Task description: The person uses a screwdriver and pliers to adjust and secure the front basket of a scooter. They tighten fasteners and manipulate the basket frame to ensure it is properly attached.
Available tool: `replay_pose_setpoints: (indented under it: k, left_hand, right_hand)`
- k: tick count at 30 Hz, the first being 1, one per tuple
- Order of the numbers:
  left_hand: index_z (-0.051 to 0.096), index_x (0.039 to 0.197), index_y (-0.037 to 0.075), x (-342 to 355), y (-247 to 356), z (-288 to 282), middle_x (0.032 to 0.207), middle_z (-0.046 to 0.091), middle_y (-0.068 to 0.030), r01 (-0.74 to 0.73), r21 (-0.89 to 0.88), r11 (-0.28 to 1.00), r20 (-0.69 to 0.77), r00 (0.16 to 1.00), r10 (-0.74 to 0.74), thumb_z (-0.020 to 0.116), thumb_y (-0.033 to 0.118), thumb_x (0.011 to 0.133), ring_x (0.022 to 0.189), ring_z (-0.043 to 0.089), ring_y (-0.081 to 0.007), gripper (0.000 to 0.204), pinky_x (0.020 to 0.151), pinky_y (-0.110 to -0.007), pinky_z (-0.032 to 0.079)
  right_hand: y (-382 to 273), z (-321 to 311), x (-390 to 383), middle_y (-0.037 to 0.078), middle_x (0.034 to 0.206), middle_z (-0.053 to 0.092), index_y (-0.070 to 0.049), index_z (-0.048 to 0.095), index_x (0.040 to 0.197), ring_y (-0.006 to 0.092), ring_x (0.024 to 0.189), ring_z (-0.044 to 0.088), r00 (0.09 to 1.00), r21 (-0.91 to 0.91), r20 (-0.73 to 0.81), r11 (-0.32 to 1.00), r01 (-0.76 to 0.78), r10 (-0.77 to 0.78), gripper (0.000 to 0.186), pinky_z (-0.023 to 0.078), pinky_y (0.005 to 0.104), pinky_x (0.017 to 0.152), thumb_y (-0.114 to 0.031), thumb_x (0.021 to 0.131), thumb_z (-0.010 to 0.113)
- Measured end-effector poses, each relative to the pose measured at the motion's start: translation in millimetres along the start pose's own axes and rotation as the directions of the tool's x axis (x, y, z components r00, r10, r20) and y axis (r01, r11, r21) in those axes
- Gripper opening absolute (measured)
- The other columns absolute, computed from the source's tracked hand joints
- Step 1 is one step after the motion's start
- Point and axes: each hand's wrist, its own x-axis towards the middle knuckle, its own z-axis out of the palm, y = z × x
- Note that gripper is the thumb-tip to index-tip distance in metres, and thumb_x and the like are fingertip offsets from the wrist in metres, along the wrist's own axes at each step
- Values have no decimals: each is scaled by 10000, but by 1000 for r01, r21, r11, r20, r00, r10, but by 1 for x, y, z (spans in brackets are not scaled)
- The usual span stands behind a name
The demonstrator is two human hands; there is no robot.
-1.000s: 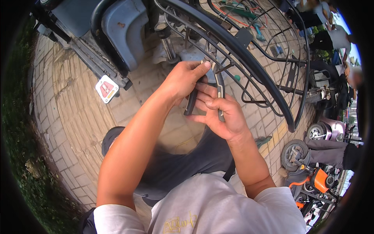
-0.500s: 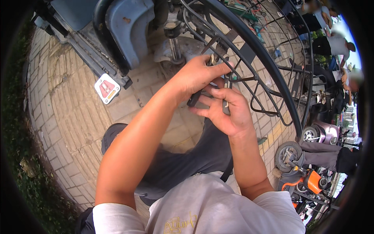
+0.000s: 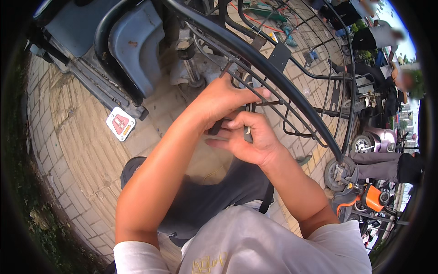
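Observation:
My left hand (image 3: 226,98) reaches in beside a black tubular metal frame (image 3: 269,57), fingers curled and thumb stretched toward its thin lower rails. Just below it, my right hand (image 3: 255,139) has thumb and index finger closed on a grey-black handle (image 3: 247,134); its other fingers extend beneath the left palm. Another dark grip (image 3: 216,126) shows between the hands. Both grips look like parts of one hand tool, whose working end is hidden by fingers and rails. Behind the left hand stands an upright metal post (image 3: 189,59) with a round cap.
A blue-grey vehicle body (image 3: 137,50) with a white-and-red reflector (image 3: 121,123) lies to the left. Green and orange items (image 3: 269,16) rest beyond the frame. People stand at the far right, near an orange scooter (image 3: 372,198) and a purple scooter (image 3: 381,139). Paving bricks cover the ground.
The view has shifted, with the frame now further left. My hands remain together at the rails, and my right forearm slants more to the left.

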Motion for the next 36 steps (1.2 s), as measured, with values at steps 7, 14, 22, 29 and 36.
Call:
replay_pose_setpoints:
  k: [7,14,22,29,36]
  left_hand:
    - [553,879,36,-2,-2,4,641,549,-21,108,110,988,5,994,-109,636,440,887,488,488,-83,413,389,-254,386]
    - [526,900,24,-3,-6,8,685,510,-22,97,127,987,-84,993,-87,609,410,916,569,476,-98,395,435,-255,404]
    - [332,1325,5,-1,-12,-5,1015,684,-153,200,96,975,41,978,-205,769,159,759,637,624,-148,731,448,-290,485]
    - [509,1069,-22,2,-18,1,839,621,-92,74,148,986,3,997,-75,744,226,781,747,597,-142,447,629,-268,496]
    - [499,1155,-28,3,-30,13,924,640,-107,92,275,957,54,992,-111,750,235,805,822,611,-168,504,723,-299,512]
  right_hand:
    - [-1,-3,0,70,942,571,-69,565,936,250,900,532,1000,78,-21,997,-11,13,240,392,402,795,-123,705,534]
    - [12,-7,8,76,906,561,-62,565,879,241,861,525,997,31,-67,999,26,-24,154,412,410,728,-104,738,520]
    - [9,-14,9,72,992,528,-110,541,1017,247,856,541,997,38,-46,997,-65,67,290,463,441,723,-33,738,560]
    - [17,-8,12,11,751,427,-142,468,857,163,626,425,996,74,-67,995,63,-58,135,291,269,491,-193,871,593]
    - [22,-44,5,11,691,428,-101,494,769,132,590,403,1000,56,-8,998,3,-3,178,307,249,479,-182,910,565]
